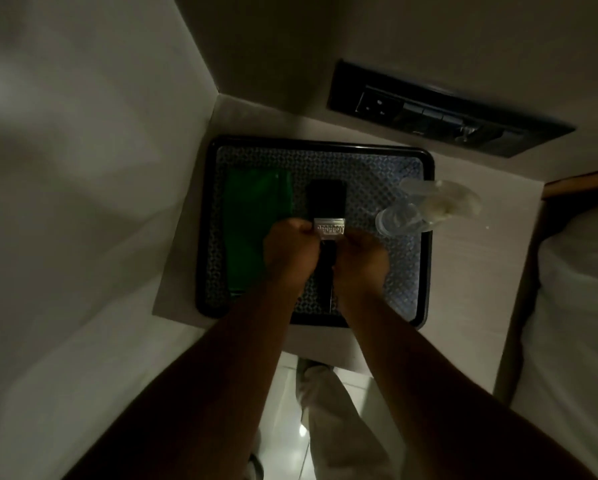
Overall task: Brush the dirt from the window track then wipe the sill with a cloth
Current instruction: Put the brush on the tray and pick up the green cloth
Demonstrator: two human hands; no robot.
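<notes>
A paint brush [327, 206] with black bristles, a silver ferrule and a black handle lies in the middle of a black patterned tray [367, 168]. My left hand [290, 247] and my right hand [358, 254] are on either side of its ferrule and handle, fingers curled against it. A folded green cloth [252, 216] lies flat in the tray, left of the brush, partly under my left hand. The scene is dim.
A clear spray bottle [419, 209] stands at the tray's right edge. The tray rests on a small pale table in a wall corner. A black socket panel [439, 112] is on the wall behind. White bedding [574, 306] lies to the right.
</notes>
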